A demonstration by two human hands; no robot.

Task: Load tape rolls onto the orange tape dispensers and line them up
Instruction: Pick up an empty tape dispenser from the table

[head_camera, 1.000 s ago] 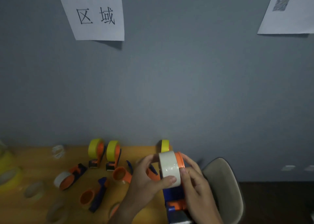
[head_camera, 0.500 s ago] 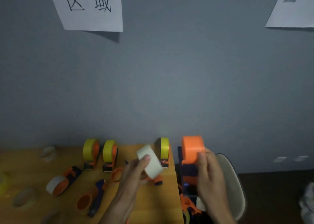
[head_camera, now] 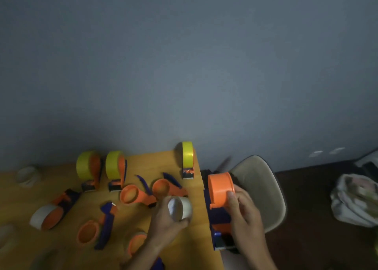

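Head view, the only one here: a person's left hand (head_camera: pixel 167 218) curls its fingers and thumb round a white tape roll (head_camera: pixel 180 208), holding it over the near right part of the yellow wooden table (head_camera: pixel 143 163) with the roll's open core turned toward the camera. The right hand (head_camera: pixel 243 210) grips an orange and blue tape dispenser (head_camera: pixel 219 196) just past the table's right edge, in front of a beige chair (head_camera: pixel 259 179); its fingers wrap the blue body while the thumb lies on the bare orange drum. Roll and drum are apart, side by side. Judging by this, the dispenser is held steady with the drum exposed so the roll's core can be slid onto it, and the roll is probably turned to check which way the tape unwinds.

Along the wall side of the table three loaded dispensers with yellow tape stand upright: two close together at left (head_camera: pixel 89 167) (head_camera: pixel 115 166) and one near the right edge (head_camera: pixel 187 157), seemingly the start of the line. A white-taped dispenser (head_camera: pixel 49 214) lies on its side at left. Several empty orange dispensers (head_camera: pixel 135 194) (head_camera: pixel 166 186) (head_camera: pixel 94 228) lie scattered between, waiting for rolls. Blurred loose rolls sit at the far left. A crumpled pale bag (head_camera: pixel 356 200) lies on the dark floor at right.
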